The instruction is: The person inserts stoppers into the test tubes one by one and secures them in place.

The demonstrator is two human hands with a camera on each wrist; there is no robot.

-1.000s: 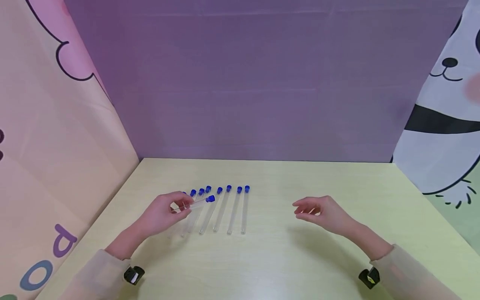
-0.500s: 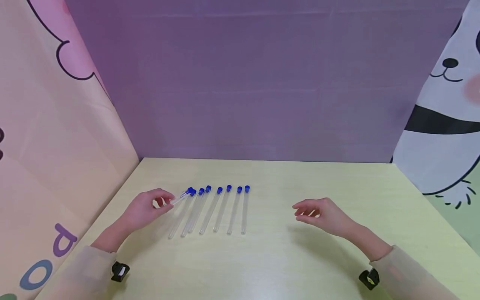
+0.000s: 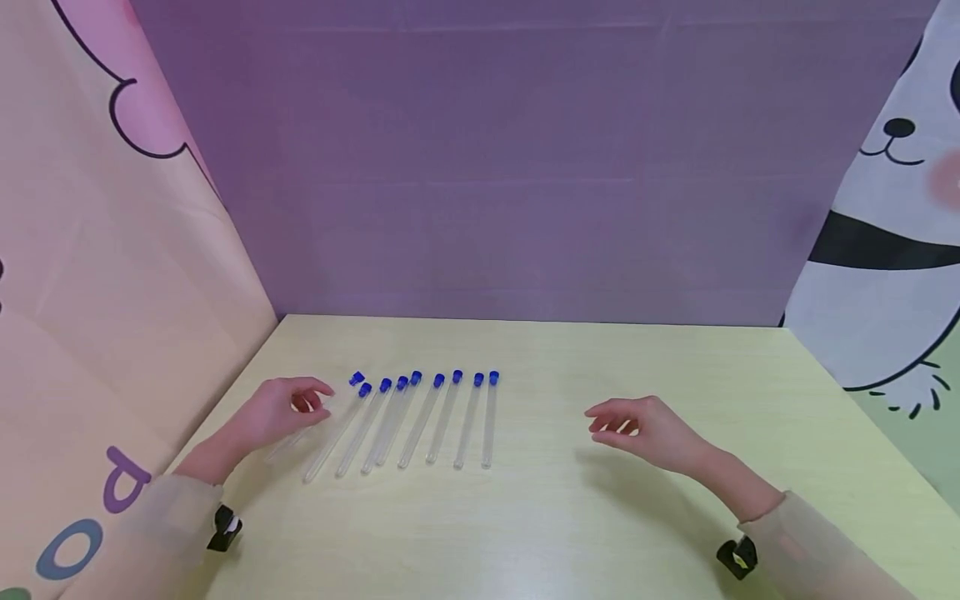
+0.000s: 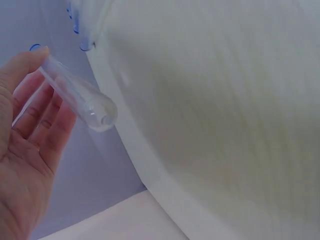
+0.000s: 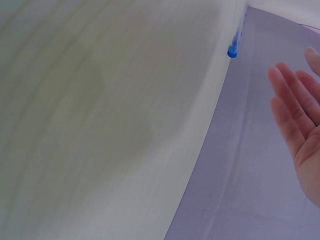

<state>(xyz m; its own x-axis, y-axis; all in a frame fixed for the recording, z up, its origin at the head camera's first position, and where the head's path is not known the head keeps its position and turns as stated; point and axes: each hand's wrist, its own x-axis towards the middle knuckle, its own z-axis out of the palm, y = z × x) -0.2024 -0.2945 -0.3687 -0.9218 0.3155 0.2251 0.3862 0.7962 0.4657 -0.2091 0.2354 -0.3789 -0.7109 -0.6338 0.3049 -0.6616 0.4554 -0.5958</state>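
Note:
My left hand (image 3: 279,411) pinches a clear test tube (image 4: 80,95) near its blue cap, between thumb and fingers. In the head view, that tube's blue cap (image 3: 356,378) shows past the fingertips and its rounded end on the near side of the hand; its middle is hidden. Just to the right lies a row of several capped test tubes (image 3: 420,425), caps pointing to the far side. The right hand (image 3: 643,427), its fingers loosely bent, hovers over the table to the right of the row and holds nothing.
The pale wooden table (image 3: 540,517) meets a purple backdrop (image 3: 525,167) at its far edge. A printed cloth wall (image 3: 150,292) stands along the left side, a panda-print cloth (image 3: 885,308) along the right.
My left hand has moved left with its test tube, from above the row to the row's left end. One more tube lies at that end. The right hand stays in place.

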